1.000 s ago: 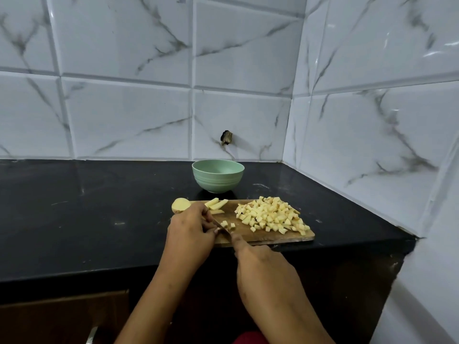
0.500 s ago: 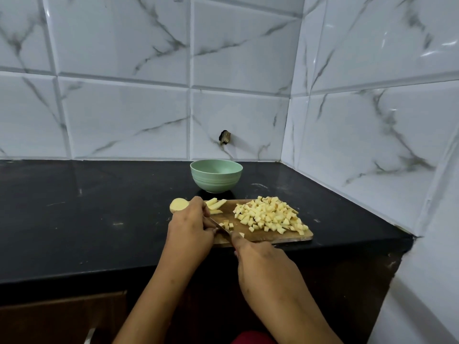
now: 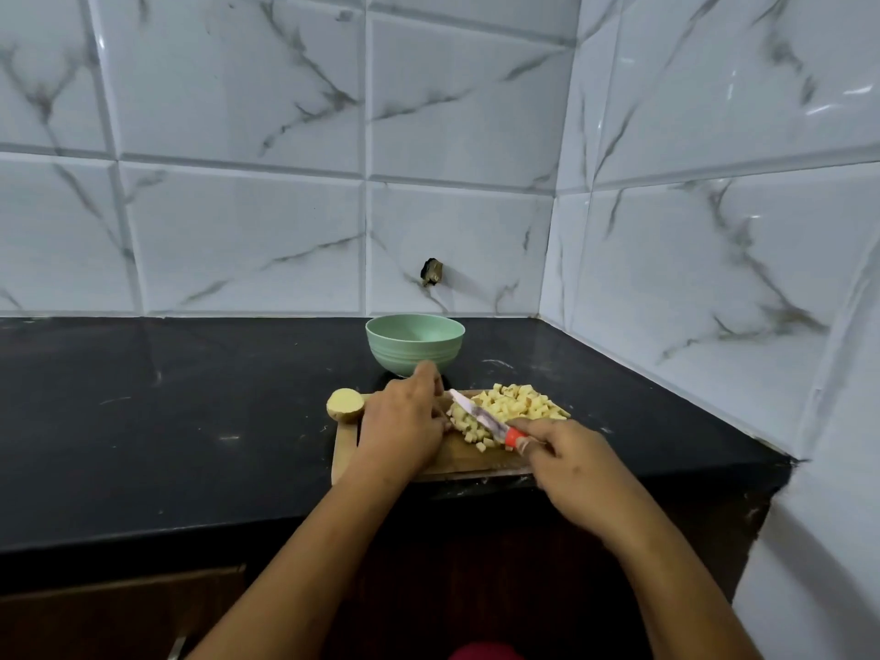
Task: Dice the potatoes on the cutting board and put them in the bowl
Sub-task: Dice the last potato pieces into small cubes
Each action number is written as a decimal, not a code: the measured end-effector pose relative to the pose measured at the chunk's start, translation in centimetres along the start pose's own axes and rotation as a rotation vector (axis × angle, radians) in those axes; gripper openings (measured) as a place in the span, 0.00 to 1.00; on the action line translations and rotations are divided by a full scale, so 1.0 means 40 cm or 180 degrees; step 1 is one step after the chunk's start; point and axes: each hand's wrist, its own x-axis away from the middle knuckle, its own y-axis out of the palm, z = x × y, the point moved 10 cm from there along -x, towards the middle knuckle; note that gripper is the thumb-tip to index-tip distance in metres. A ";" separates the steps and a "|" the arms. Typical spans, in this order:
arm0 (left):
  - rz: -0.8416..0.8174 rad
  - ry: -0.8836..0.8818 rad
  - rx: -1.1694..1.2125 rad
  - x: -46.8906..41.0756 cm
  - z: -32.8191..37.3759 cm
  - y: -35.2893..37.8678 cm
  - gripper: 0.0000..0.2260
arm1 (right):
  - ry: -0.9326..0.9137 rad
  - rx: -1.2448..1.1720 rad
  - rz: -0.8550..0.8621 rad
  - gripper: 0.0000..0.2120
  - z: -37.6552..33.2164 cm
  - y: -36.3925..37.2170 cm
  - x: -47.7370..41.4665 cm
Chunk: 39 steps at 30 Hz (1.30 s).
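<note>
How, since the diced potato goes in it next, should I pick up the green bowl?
Probably by the near rim, from above and the front: thumb inside, fingers on the outer wall. The bowl stands upright and open, its rounded sides narrow toward the base, and the tiled wall stands behind it. The left hand is nearest; the right hand holds the knife.

The black counter (image 3: 181, 421) runs into the tiled corner, glossy, with a few pale smears. A green bowl (image 3: 414, 345) stands on it toward the back wall. Just in front lies a wooden cutting board (image 3: 346, 452) — near the front edge. A potato half (image 3: 344, 404) sits at the board's far left corner (on wood or stone, hard to tell).
</note>
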 end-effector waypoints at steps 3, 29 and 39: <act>-0.0154 0.0129 -0.0011 -0.017 -0.004 0.011 0.11 | 0.0136 -0.0260 0.0067 0.17 0.019 -0.025 -0.002; -0.0416 0.0106 -0.0475 0.047 -0.043 -0.029 0.05 | -0.0362 0.0032 0.0289 0.19 -0.039 0.023 0.053; -0.0324 -0.0119 0.0578 0.074 -0.053 -0.030 0.07 | -0.0094 -0.0163 0.0318 0.17 -0.037 0.051 -0.056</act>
